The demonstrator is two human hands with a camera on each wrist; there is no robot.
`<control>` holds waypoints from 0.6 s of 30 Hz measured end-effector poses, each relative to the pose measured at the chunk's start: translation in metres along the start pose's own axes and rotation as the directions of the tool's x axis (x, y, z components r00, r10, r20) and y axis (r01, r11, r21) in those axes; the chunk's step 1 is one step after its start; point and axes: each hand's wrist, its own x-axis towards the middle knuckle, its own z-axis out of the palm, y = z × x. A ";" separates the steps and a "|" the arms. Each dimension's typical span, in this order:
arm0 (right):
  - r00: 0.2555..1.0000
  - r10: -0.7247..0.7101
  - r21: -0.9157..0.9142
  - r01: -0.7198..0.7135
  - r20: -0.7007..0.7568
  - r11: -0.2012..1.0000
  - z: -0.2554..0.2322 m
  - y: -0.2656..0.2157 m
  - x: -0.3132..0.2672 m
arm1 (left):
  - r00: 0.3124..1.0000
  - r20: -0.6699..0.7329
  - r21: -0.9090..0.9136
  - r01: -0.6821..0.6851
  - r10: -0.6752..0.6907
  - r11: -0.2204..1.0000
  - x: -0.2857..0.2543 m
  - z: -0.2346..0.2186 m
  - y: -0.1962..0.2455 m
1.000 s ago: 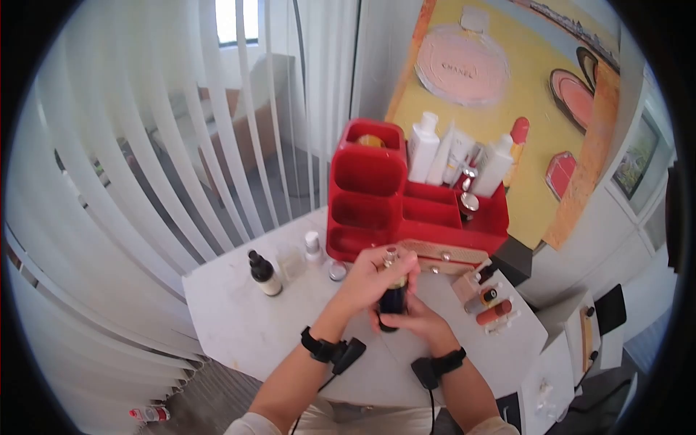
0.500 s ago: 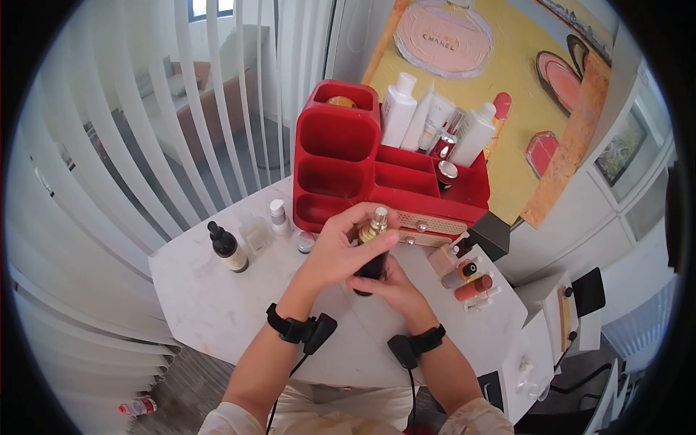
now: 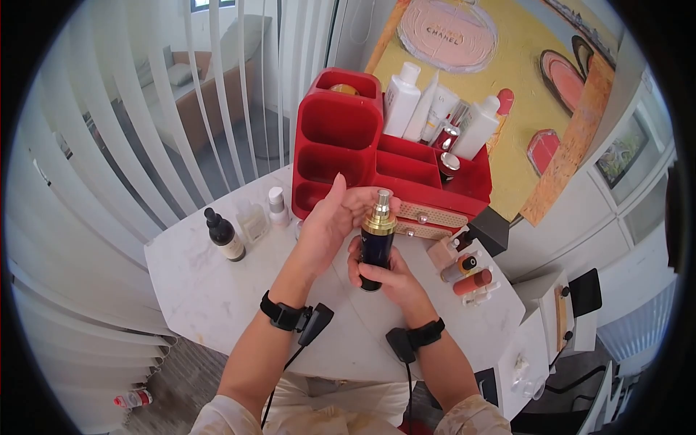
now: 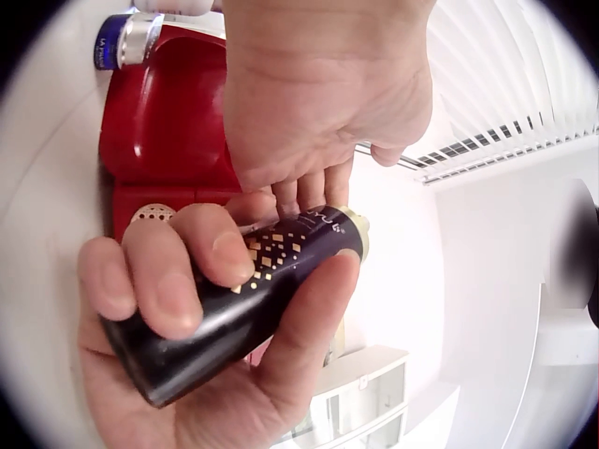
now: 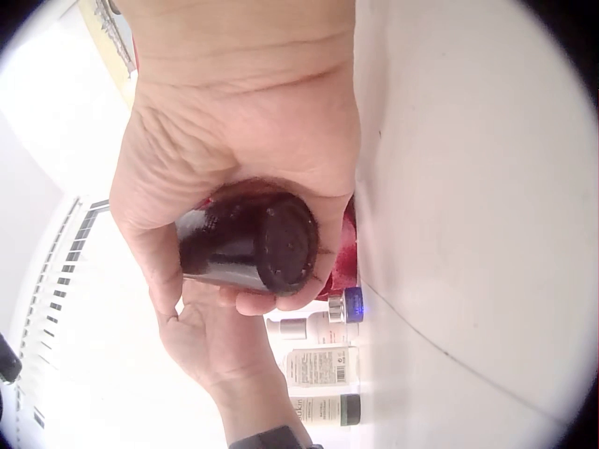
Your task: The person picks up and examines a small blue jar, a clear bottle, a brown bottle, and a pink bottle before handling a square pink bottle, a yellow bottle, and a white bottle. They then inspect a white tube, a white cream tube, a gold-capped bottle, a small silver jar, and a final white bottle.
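Observation:
My right hand (image 3: 399, 283) grips the lower half of a dark pump bottle (image 3: 376, 250) with a gold collar and silver nozzle. It stands nearly upright above the white table. Gold diamond flecks and lettering mark the bottle's side in the left wrist view, where the right fingers and thumb wrap round it. Beside the nozzle, my left hand (image 3: 326, 228) is held with palm turned to the bottle, thumb raised and fingers extended behind its top. In the right wrist view the bottle's round base (image 5: 288, 245) faces the camera, and the left hand (image 5: 220, 337) shows beyond.
A red organizer (image 3: 339, 130) with white bottles (image 3: 401, 99) and tubes stands behind the hands. On the left of the table (image 3: 210, 304) are a dark dropper-style bottle (image 3: 226, 235), a clear bottle (image 3: 252, 223) and a small white bottle (image 3: 278, 208). Several small cosmetics, including a reddish tube (image 3: 473, 281), lie right.
My left hand has come off the bottle's top, its thumb lifting and fingers straightening. The gold collar and nozzle are now uncovered. My right hand keeps its grip on the bottle.

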 end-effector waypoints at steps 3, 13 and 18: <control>1.000 -0.010 0.053 0.009 0.023 0.999 -0.001 -0.001 -0.001 | 1.000 0.011 0.012 -0.010 0.010 1.000 0.000 0.000 0.001; 0.999 -0.046 0.055 0.048 -0.021 0.997 0.005 -0.001 0.001 | 0.997 -0.075 0.096 -0.014 0.022 0.995 -0.002 -0.003 0.003; 0.996 -0.055 0.024 0.057 -0.070 0.998 0.004 0.004 0.004 | 0.992 -0.093 0.159 -0.064 0.080 0.985 0.000 -0.009 0.000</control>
